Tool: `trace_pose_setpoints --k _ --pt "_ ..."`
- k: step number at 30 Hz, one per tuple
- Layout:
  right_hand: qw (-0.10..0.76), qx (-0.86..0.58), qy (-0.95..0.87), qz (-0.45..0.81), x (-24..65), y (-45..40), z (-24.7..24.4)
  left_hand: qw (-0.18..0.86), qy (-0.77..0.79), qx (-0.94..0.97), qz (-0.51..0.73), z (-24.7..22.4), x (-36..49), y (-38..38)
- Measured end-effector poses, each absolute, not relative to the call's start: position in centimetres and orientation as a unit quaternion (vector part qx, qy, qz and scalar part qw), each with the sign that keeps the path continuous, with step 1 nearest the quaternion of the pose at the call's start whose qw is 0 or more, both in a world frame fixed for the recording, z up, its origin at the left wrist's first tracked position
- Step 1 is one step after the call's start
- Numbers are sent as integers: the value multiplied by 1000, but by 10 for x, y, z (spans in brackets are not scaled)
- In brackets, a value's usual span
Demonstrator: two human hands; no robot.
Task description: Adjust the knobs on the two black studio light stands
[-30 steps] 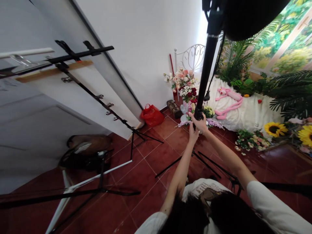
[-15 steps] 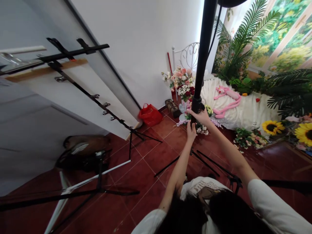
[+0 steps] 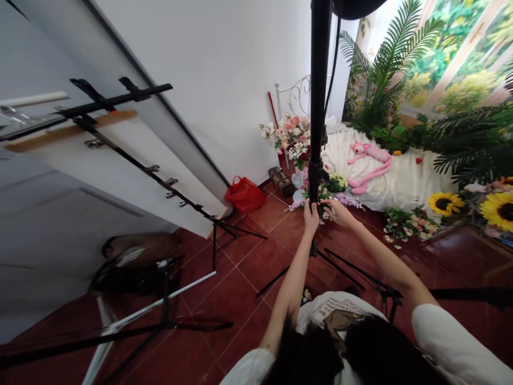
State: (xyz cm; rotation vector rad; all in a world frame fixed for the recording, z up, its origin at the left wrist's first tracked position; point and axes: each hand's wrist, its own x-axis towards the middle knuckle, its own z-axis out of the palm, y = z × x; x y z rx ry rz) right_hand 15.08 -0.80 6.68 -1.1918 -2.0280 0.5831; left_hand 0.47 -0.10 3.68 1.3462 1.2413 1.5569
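A black light stand (image 3: pixel 320 80) rises upright in front of me, with a dark lamp head (image 3: pixel 358 6) and a hanging cable at its top. My left hand (image 3: pixel 311 216) is wrapped round the pole, below a collar (image 3: pixel 316 172) with a knob. Just to the right, my right hand (image 3: pixel 340 214) has its fingers bent in a pinch at the pole's side, close to the left hand's fingertips. Whatever lies between those fingertips is too small to make out. The stand's spread legs (image 3: pixel 340 267) rest on the red tiles below my forearms.
On the left stands a clipped white board (image 3: pixel 160 187) on a tripod, near white tubing (image 3: pixel 172 293) and a dark bag (image 3: pixel 136 256). A red bag (image 3: pixel 245 194) sits by the wall. Behind the pole are flowers (image 3: pixel 294 131), a pink plush toy (image 3: pixel 372 152) and sunflowers (image 3: pixel 445 204).
My right hand has come off the upper collar and moved down to beside my left hand. The left hand stays round the pole. The view has shifted slightly.
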Motion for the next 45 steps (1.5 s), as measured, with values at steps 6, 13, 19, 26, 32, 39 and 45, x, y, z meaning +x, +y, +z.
trace_pose_setpoints --k 6,13,19,26,32,39,45 --pt "370 -499 -734 272 142 2 45 366 477 525 602 37 4 -2" --pt "445 -525 -636 348 129 14 29 364 469 530 605 34 4 -1" --pt "450 -578 -555 394 123 24 24 366 462 533 607 34 3 -1" --pt "530 -621 -386 430 109 37 33 362 480 533 595 36 3 -2" --pt "587 -505 -302 555 102 30 31 357 459 533 615 37 3 -2" --pt "603 -531 -324 500 94 28 23 362 443 526 629 39 3 -2" --pt "573 -586 -424 386 98 42 25 365 444 527 626 36 3 0"
